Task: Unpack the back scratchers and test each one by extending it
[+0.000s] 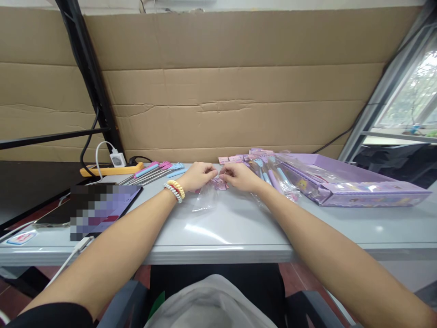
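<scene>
In the middle of the desk, my left hand has its thumb and fingertips pinched on the top edge of a small clear plastic bag. Facing it, my right hand is also closed, its fingertips pinched at the bag's upper right side. The bag hangs down to the desk and looks flat. Just below the fingertips lies a pink printed card, partly hidden. Back scratchers with pink and blue hand-shaped heads and metal rods lie left of my left hand. Several bagged ones with pink card tops lie beyond my right hand.
A purple printed box stands open at the right. On the left are a tablet, a phone, a yellow power strip with a white charger, and cables. Cardboard lines the back.
</scene>
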{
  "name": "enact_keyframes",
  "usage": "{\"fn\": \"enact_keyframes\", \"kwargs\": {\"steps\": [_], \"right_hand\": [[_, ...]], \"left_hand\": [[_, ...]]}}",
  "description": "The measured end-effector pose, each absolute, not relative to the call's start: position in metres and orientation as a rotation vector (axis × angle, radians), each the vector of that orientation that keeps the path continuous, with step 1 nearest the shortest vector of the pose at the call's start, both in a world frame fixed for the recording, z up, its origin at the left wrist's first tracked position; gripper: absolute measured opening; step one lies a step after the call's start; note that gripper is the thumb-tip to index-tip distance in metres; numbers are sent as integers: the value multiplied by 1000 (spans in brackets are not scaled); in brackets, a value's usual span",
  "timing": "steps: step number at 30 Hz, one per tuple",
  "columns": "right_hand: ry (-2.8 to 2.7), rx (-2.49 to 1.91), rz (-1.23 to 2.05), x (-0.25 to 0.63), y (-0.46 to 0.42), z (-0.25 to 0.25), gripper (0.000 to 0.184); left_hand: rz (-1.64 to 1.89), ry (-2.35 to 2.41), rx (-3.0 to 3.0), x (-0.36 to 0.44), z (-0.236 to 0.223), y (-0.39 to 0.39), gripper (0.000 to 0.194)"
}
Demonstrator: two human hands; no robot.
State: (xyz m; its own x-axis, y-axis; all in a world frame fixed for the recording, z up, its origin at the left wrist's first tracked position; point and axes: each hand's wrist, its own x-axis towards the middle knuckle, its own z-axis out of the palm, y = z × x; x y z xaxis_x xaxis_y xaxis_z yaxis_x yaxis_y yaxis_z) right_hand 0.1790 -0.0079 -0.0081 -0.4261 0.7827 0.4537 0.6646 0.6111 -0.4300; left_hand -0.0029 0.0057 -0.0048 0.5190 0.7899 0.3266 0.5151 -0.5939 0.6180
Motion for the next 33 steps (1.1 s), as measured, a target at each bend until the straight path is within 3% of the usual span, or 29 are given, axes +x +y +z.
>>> {"fn": "enact_keyframes", "kwargs": {"steps": [10, 17, 33], "right_hand": [[-1722, -1247, 43, 185, -7, 1, 15], [-1325, -1468, -99, 204, 2, 7, 15], [-1104, -1542, -46, 221, 5, 15, 15]], "left_hand": [[785, 1051, 2295, -5, -1, -1, 21], [954, 1248, 2571, -7, 2, 8, 18], [989, 1865, 2674, -17, 13, 9, 23]]}}
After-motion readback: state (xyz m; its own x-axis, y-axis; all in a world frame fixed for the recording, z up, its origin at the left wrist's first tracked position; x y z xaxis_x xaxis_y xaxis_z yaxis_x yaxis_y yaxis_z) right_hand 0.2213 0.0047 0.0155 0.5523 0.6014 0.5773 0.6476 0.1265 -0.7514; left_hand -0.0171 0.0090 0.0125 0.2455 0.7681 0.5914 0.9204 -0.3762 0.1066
